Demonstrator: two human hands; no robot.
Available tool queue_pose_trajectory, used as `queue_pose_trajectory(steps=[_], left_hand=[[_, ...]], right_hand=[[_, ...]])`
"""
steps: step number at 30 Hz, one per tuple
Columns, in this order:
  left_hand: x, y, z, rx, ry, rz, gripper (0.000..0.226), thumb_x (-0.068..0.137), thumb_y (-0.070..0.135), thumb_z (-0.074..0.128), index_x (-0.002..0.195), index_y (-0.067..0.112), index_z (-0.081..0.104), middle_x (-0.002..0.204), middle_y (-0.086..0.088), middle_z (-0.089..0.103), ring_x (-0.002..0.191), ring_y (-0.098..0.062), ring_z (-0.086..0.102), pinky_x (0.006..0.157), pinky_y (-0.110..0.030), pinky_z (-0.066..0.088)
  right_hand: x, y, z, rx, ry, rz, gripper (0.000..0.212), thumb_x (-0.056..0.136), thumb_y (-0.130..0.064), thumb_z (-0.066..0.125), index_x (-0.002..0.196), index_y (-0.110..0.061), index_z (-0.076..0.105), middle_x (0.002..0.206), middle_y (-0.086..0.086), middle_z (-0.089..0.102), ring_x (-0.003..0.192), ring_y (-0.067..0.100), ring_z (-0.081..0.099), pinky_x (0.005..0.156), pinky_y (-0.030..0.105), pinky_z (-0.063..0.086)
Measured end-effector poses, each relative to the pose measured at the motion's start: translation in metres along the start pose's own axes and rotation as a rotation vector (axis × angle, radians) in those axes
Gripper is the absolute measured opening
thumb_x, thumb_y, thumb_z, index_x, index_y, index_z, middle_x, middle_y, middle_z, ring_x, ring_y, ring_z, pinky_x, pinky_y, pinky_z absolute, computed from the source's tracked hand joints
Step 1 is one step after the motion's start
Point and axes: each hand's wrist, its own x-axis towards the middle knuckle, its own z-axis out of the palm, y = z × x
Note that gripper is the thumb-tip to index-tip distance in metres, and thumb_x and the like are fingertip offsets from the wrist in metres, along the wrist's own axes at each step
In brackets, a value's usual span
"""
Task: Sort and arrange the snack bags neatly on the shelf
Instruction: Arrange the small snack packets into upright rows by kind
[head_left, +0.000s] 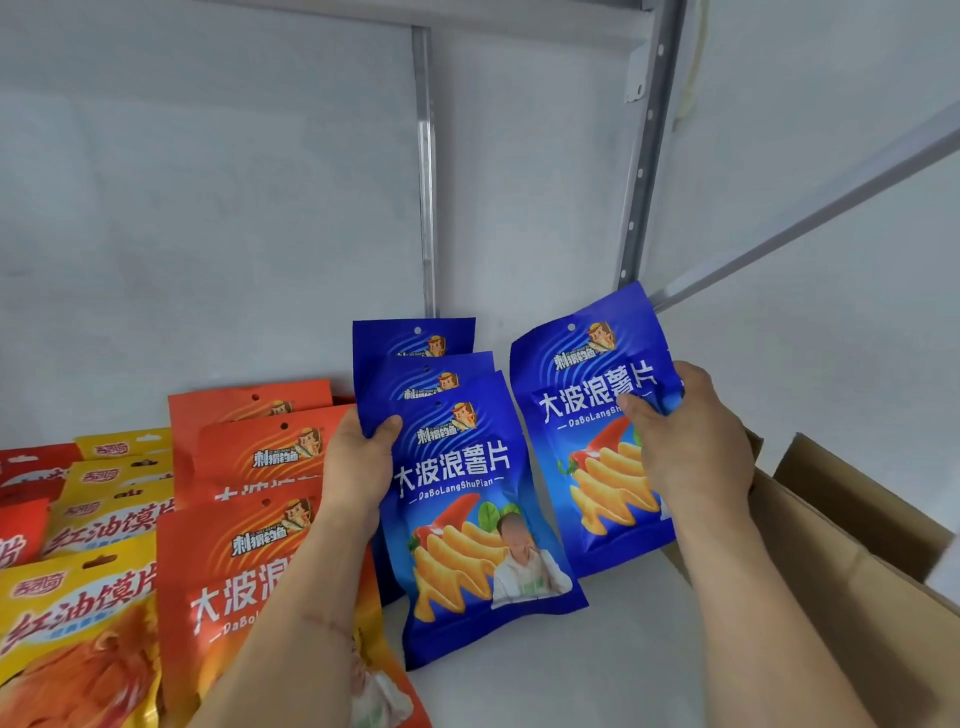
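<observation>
Blue bag stack (467, 499) upright on shelf (597, 649), our left hand (358, 467) gripping its left edge. Single blue bag (587, 426) beside it, pinched by our right hand (685, 441), tilted.

"大波浪薯片" and "DaBoLangShuPian" are printed on the front blue bag (467, 519); "大波浪薯片" is repeated on the raised blue bag (587, 415). "红油馍片" is shown on a yellow bag (78, 623).

Hidden and cut off

Red bags (23, 499) and box (852, 545) run off the edges; rear blue bags (415, 338) show only tops; left hand (358, 467) covers orange bags (249, 571).
</observation>
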Motion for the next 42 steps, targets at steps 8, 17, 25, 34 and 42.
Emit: queue_pose_trajectory(steps=[8, 17, 25, 34, 42], left_hand=[[-0.004, 0.004, 0.002, 0.049, 0.070, 0.061, 0.015, 0.099, 0.026, 0.060, 0.113, 0.021, 0.058, 0.103, -0.002, 0.072, 0.088, -0.020, 0.073, 0.068, -0.037, 0.060], [-0.005, 0.005, 0.006, -0.092, 0.039, -0.014, 0.021, 0.099, 0.029, 0.060, 0.119, 0.022, 0.060, 0.106, -0.004, 0.075, 0.090, -0.023, 0.075, 0.076, -0.048, 0.062], [-0.013, 0.009, 0.010, -0.152, 0.052, -0.062, 0.021, 0.101, 0.037, 0.054, 0.116, 0.024, 0.060, 0.107, 0.001, 0.074, 0.092, -0.020, 0.074, 0.067, -0.037, 0.061], [-0.019, 0.017, 0.005, -0.200, -0.242, -0.037, 0.075, 0.073, 0.060, 0.075, 0.135, 0.029, 0.047, 0.122, 0.001, 0.070, 0.101, -0.021, 0.073, 0.079, -0.041, 0.060], [-0.011, 0.011, 0.004, -0.052, -0.323, -0.001, 0.078, 0.084, 0.003, 0.074, 0.143, 0.032, 0.033, 0.120, -0.005, 0.067, 0.096, -0.027, 0.074, 0.070, -0.043, 0.063]], right_hand=[[-0.011, -0.010, -0.011, 0.219, 0.287, -0.088, 0.060, 0.087, -0.051, 0.063, 0.136, -0.023, 0.043, 0.130, -0.005, 0.062, 0.110, 0.012, 0.063, 0.079, 0.030, 0.051], [-0.035, 0.011, 0.035, 0.374, -0.358, 0.172, 0.023, 0.081, -0.033, 0.079, 0.097, -0.028, 0.064, 0.089, -0.007, 0.075, 0.077, 0.008, 0.073, 0.078, 0.043, 0.061], [-0.063, 0.020, 0.071, 0.323, -0.524, 0.273, 0.042, 0.080, -0.044, 0.078, 0.112, -0.027, 0.056, 0.093, -0.012, 0.070, 0.080, 0.005, 0.071, 0.071, 0.028, 0.059], [-0.070, 0.018, 0.072, 0.209, -0.501, 0.203, 0.042, 0.083, -0.053, 0.070, 0.111, -0.032, 0.046, 0.103, -0.013, 0.062, 0.092, 0.006, 0.066, 0.075, 0.025, 0.058], [-0.073, 0.016, 0.070, 0.186, -0.503, 0.197, 0.043, 0.084, -0.054, 0.068, 0.112, -0.034, 0.041, 0.105, -0.014, 0.055, 0.091, 0.005, 0.061, 0.076, 0.023, 0.056]])
